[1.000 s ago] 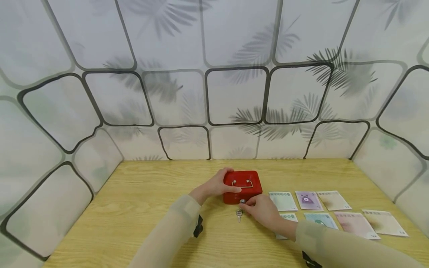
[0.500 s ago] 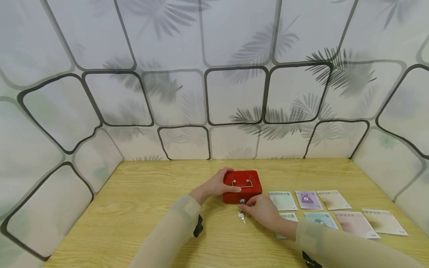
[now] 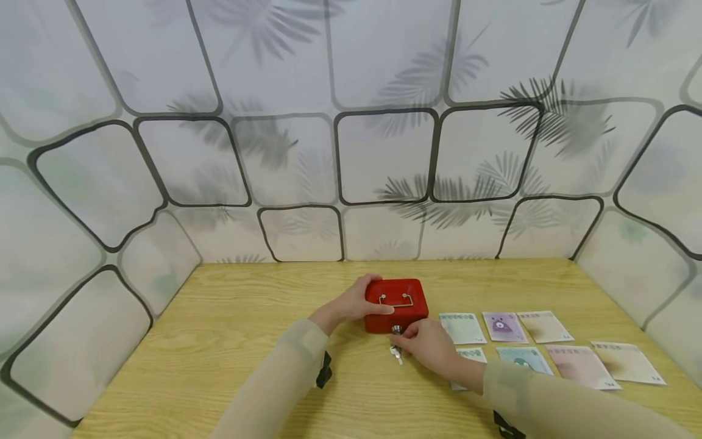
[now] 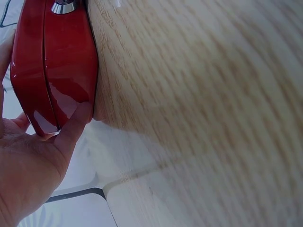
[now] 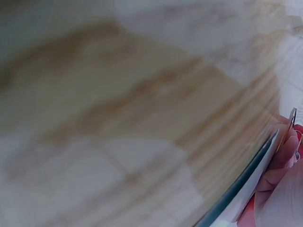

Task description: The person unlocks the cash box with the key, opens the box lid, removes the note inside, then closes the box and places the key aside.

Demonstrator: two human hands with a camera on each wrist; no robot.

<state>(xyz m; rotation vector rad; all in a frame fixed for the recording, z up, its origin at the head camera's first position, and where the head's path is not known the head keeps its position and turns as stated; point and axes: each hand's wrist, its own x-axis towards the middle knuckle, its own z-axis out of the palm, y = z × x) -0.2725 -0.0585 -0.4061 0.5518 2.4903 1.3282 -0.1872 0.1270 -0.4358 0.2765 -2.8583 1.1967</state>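
Observation:
A small red cash box with a wire handle on its lid stands closed on the wooden table. My left hand grips its left side, thumb along the front of the lid and fingers round the back. The left wrist view shows that hand against the box's end, near the silver lock. At the lock on the front, the fingertips of my right hand pinch a key, mostly hidden by them. A loose key dangles below. In the right wrist view, the right hand shows only at the edge.
Several play banknotes lie in two rows at the right, among them a purple note, a pink note and a green note. My right forearm passes over the front row. A patterned fabric wall borders the table's back and sides.
The dangling key has swung slightly to the right and turned, mostly in the first half second. Both hands and the cash box keep nearly the same place.

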